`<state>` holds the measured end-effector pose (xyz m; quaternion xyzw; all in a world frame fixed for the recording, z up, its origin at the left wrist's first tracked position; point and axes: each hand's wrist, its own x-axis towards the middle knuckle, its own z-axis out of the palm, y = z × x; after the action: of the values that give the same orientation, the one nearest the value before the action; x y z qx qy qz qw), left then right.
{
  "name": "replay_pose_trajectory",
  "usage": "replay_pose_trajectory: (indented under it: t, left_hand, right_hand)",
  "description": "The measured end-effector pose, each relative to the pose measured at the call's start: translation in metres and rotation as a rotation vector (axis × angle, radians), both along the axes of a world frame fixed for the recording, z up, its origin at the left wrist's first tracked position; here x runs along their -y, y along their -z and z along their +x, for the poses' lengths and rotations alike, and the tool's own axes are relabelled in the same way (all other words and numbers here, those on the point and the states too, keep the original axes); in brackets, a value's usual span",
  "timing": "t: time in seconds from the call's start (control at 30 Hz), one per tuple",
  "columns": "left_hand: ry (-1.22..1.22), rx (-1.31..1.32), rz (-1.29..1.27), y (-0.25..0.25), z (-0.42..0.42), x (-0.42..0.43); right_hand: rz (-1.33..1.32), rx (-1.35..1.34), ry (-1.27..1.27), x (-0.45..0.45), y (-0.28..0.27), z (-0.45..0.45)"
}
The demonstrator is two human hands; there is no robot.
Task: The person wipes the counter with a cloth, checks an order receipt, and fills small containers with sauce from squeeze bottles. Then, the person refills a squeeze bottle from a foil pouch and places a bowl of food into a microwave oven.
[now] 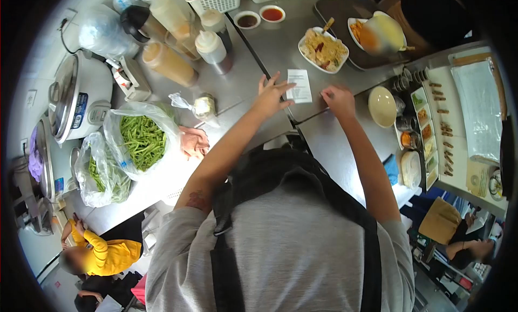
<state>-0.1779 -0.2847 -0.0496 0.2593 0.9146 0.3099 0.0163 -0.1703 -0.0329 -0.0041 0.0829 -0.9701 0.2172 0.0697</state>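
Note:
A printed paper slip (302, 79) lies on the steel counter in front of me. My left hand (270, 97) has its fingers spread, with fingertips over the slip's left part; whether they press on it I cannot tell. Just right of the slip, my right hand (339, 100) is closed with its fingers curled together, and anything inside is hidden. Beyond the slip stands a white square dish of food (324, 50) with a utensil handle sticking out. Two small sauce dishes, one dark (247, 21) and one red (272, 14), sit farther back.
Squeeze bottles (211, 48), bags of cut green vegetables (141, 139) and a large cooker (81, 96) stand at left. A dark tray (334, 12) holds another dish at back right. Nearer on the right are a beige bowl (382, 107) and ingredient containers (422, 117). Other people are nearby.

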Motion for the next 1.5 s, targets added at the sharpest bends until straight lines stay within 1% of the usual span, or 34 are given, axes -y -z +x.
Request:
replay_pose_trajectory:
  t: [0.03,0.07,0.1,0.13,0.17,0.2,0.27,0.3,0.33,0.37,0.4,0.43,0.5,0.53,0.57,0.6,0.63,0.67,0.7,0.77,0.83,0.87,0.97,1.0,1.1,1.2,1.23,1.3,1.33,1.37,1.4,1.43,1.47,1.5]
  left_hand:
    - [-0.006,-0.035,-0.01,-0.001,-0.004,0.0]
    - [-0.015,-0.009,-0.016,-0.012,-0.003,-0.001]
    - [-0.034,0.003,-0.024,-0.027,-0.002,-0.001]
    - [-0.036,0.03,0.172,-0.046,-0.003,0.001]
    - [-0.022,0.052,0.37,-0.07,-0.015,0.005]
    - [-0.057,-0.098,0.361,-0.105,-0.037,0.019]
    - [-0.107,-0.374,0.348,-0.187,-0.064,0.05]
    - [-0.237,-0.369,0.396,-0.216,-0.086,0.069]
    - [-0.437,-0.239,0.356,-0.254,-0.107,0.09]
    - [-0.368,-0.514,0.575,-0.28,-0.135,0.115]
    - [-0.46,-0.51,0.654,-0.298,-0.162,0.142]
    - [-0.596,-0.588,0.526,-0.313,-0.187,0.171]
    - [-0.762,-0.643,0.458,-0.307,-0.253,0.234]
    - [-0.797,-0.778,0.371,-0.283,-0.3,0.275]
    - [-0.875,-0.529,0.388,-0.283,-0.319,0.293]
    - [-0.85,-0.756,0.329,-0.263,-0.351,0.317]
    - [-0.901,-0.684,0.313,-0.263,-0.361,0.326]
    - [-0.948,-0.557,0.282,-0.269,-0.36,0.325]
    - [-0.979,-0.602,0.261,-0.257,-0.38,0.338]
    - [-0.992,-0.577,0.314,-0.237,-0.403,0.356]
    - [-1.085,-0.187,0.687,-0.254,-0.392,0.332]
    - [-1.047,-0.225,0.708,-0.247,-0.398,0.336]
    - [-0.936,-0.523,0.485,-0.225,-0.42,0.361]
    - [-0.898,-0.58,0.505,-0.237,-0.404,0.344]
    - [-1.003,-0.51,0.333,-0.234,-0.399,0.346]
    - [-0.931,-0.443,0.114,-0.219,-0.391,0.349]
    - [-0.942,-0.406,0.147,-0.213,-0.39,0.353]
    - [-0.936,-0.314,0.197,-0.191,-0.41,0.383]
    - [-0.937,-0.147,0.175,-0.184,-0.433,0.409]
    - [-0.803,-0.336,-0.222,-0.194,-0.433,0.41]
    - [-0.944,-0.403,-0.483,-0.204,-0.431,0.409]
    - [-1.067,-0.59,-0.534,-0.202,-0.445,0.421]
    - [-1.024,-0.532,-0.629,-0.229,-0.445,0.417]
    - [-0.939,-0.669,-0.617,-0.251,-0.44,0.412]
  right_hand:
    - [-0.035,-0.037,0.013,-0.002,0.003,0.003]
    - [-0.131,-0.076,0.042,-0.001,0.011,0.007]
    - [-0.108,-0.116,0.045,0.007,0.003,0.014]
    - [-0.211,-0.14,0.018,0.007,0.02,0.015]
    - [-0.199,-0.173,0.058,0.013,0.021,0.024]
    - [-0.172,-0.135,0.077,0.023,0.003,0.036]
    - [-0.223,-0.188,0.063,0.032,0.006,0.049]
    - [-0.254,-0.188,0.069,0.037,0.004,0.055]
    - [-0.251,-0.184,0.073,0.037,0.007,0.055]
    - [-0.247,-0.181,0.076,0.036,0.009,0.054]
    - [-0.226,-0.186,0.072,0.035,0.009,0.052]
    - [-0.205,-0.191,0.075,0.034,0.007,0.053]
    - [-0.176,-0.165,0.095,0.035,0.005,0.054]
    - [-0.185,-0.185,0.082,0.034,0.007,0.054]
    - [-0.192,-0.21,0.079,0.032,0.008,0.053]
    - [-0.173,-0.182,0.083,0.032,0.005,0.052]
    - [-0.154,-0.145,0.087,0.031,0.002,0.053]
    - [-0.155,-0.14,0.091,0.031,0.003,0.053]
    - [-0.152,-0.127,0.087,0.03,0.004,0.051]
    - [-0.206,-0.145,0.145,0.035,-0.002,0.049]
    - [-0.229,-0.117,0.168,0.039,-0.013,0.051]
    - [-0.227,-0.095,0.168,0.04,-0.021,0.05]
    - [-0.251,-0.058,0.167,0.04,-0.03,0.048]
    - [-0.264,-0.053,0.164,0.04,-0.031,0.047]
    - [-0.275,-0.025,0.147,0.038,-0.032,0.046]
    - [-0.252,-0.043,0.175,0.04,-0.033,0.05]
    - [-0.218,-0.062,0.156,0.036,-0.025,0.051]
    - [-0.156,-0.083,0.149,0.024,0.019,0.049]
    - [-0.142,-0.058,0.157,0.021,0.031,0.051]
    - [-0.151,-0.033,0.171,0.023,0.024,0.049]
    - [-0.174,0.015,0.17,0.021,0.02,0.049]
    - [-0.138,-0.031,0.143,0.018,0.022,0.046]
    - [-0.146,-0.025,0.139,0.017,0.016,0.049]
    - [-0.214,-0.064,0.156,0.017,0.019,0.052]
